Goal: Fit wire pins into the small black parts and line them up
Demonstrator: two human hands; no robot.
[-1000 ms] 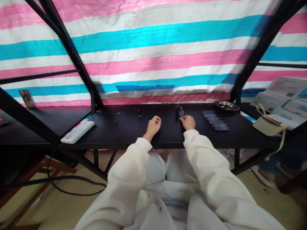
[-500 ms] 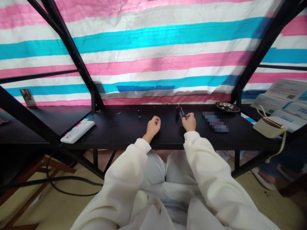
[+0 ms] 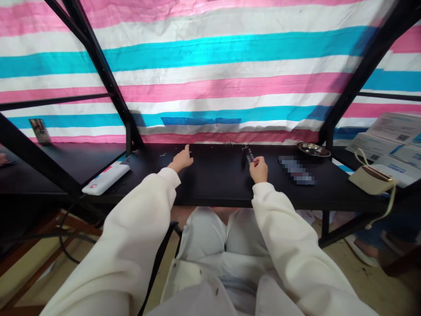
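Observation:
My left hand [image 3: 183, 158] reaches over the black table with its index finger stretched out and its thumb apart. Just by those fingertips is a small dark cylinder with a pale end [image 3: 190, 154], partly covered by the hand. Farther right, my right hand [image 3: 259, 169] is closed in a pinch at the near end of a strand of clear round beads [image 3: 250, 155]. The strand slants away from the fingers toward the back. A narrow dark item [image 3: 244, 159], too dim to name, lies along its left side.
White thread scraps [image 3: 162, 154] are scattered toward the back. A white power bank [image 3: 107, 179] lies left. On the right are a blurred-out flat item [image 3: 297, 170], a metal dish [image 3: 313, 149], a cream pouch [image 3: 371, 179] and boxes [image 3: 388, 136]. Black frame posts flank the table.
My left hand has moved left and away from me, from a closed pose to extended fingers by the small cylinder. My right hand stays at the beads.

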